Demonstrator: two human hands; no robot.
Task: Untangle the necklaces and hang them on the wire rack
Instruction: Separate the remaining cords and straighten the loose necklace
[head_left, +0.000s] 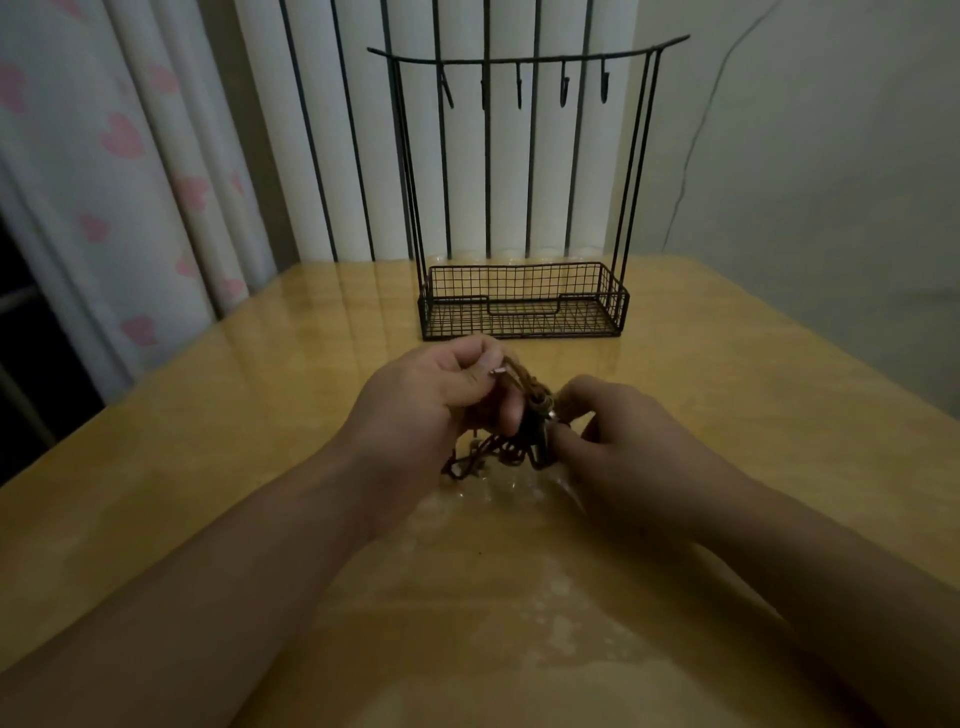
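A tangled bunch of necklaces (498, 449), brown braided cord and darker strands, sits between my two hands just above the tabletop. My left hand (426, 400) has its fingers curled round the braided cord near a small metal end piece. My right hand (613, 436) pinches the dark knotted part of the tangle from the right. Loose loops hang down to the table beneath my left hand. The black wire rack (524, 306) stands just beyond my hands, with several bare hooks on its top bar (519, 60).
The glossy yellow wooden table (727, 415) stretches around my hands. A curtain with pink hearts (119, 171) hangs at the left, vertical blinds stand behind the rack, and a plain wall lies at the right.
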